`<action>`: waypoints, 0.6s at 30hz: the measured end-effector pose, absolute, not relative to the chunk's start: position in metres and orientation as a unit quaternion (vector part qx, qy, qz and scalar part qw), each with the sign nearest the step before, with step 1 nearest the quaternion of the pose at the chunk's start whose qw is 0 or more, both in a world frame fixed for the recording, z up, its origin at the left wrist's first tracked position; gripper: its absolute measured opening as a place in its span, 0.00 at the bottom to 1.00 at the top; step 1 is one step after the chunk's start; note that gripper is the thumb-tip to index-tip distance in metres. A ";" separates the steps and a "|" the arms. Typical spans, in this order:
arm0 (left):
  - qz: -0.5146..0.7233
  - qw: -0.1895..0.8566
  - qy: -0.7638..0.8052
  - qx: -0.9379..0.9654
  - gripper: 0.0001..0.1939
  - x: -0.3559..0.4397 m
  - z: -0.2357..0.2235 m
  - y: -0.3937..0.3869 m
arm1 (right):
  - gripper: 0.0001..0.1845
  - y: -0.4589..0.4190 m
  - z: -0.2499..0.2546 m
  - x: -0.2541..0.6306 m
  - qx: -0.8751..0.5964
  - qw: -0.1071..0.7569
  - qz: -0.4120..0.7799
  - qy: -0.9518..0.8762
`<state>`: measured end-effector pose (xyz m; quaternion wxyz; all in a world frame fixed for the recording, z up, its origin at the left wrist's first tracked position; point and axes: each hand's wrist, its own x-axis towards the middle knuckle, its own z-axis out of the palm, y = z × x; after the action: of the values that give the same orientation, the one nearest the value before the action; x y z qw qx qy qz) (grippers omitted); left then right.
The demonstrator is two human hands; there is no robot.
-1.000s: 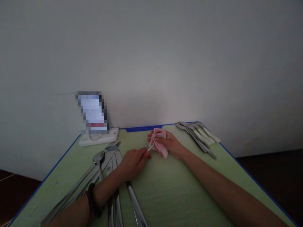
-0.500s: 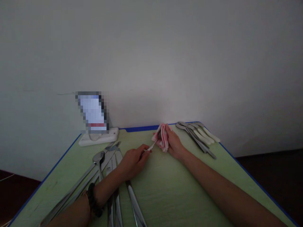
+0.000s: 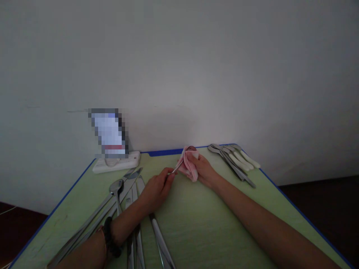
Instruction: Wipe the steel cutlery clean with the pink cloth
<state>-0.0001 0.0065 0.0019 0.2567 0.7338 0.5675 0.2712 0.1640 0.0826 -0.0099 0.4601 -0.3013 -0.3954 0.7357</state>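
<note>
My left hand (image 3: 158, 186) is closed around the handle of a metal spoon (image 3: 177, 167), which points up and to the right. The spoon's rounded head shows partly at the top of a folded pink and white cloth (image 3: 188, 168). My right hand (image 3: 204, 168) grips that cloth and presses it about the spoon's head with the thumb in front. Under and beside my left forearm lie metal spoons (image 3: 115, 186) and several table knives (image 3: 161, 239), their handles toward me.
At the back right corner lies a group of spoons (image 3: 230, 160) and white-handled forks (image 3: 241, 161). A phone (image 3: 110, 130) with a blurred screen leans above a white power strip (image 3: 117, 164) at the back left. The green table (image 3: 218, 231) has a blue edge and meets a grey wall.
My right hand has folded the cloth over the spoon's head, and its thumb now lies across the front. The left hand has shifted slightly left and down with the handle.
</note>
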 end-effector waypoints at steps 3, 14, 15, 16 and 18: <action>0.292 0.272 0.560 0.726 0.14 0.000 0.000 0.008 | 0.17 0.088 -0.011 0.163 -0.305 0.509 0.738 -0.321; 0.316 0.274 0.556 0.718 0.15 -0.001 -0.001 0.008 | 0.08 0.083 -0.006 0.167 -0.266 0.469 0.757 -0.370; 0.316 0.273 0.557 0.718 0.15 0.000 -0.001 0.008 | 0.10 0.082 -0.005 0.167 -0.258 0.456 0.764 -0.378; 0.319 0.272 0.560 0.715 0.15 0.000 -0.001 0.008 | 0.11 0.080 -0.004 0.168 -0.250 0.447 0.770 -0.381; 0.336 0.279 0.567 0.698 0.16 -0.001 -0.002 0.009 | 0.13 0.079 -0.004 0.168 -0.241 0.437 0.776 -0.386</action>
<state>-0.0006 0.0088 -0.0023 0.2792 0.6983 0.5670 0.3362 0.1684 0.0792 -0.0038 0.4371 -0.2411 -0.3859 0.7758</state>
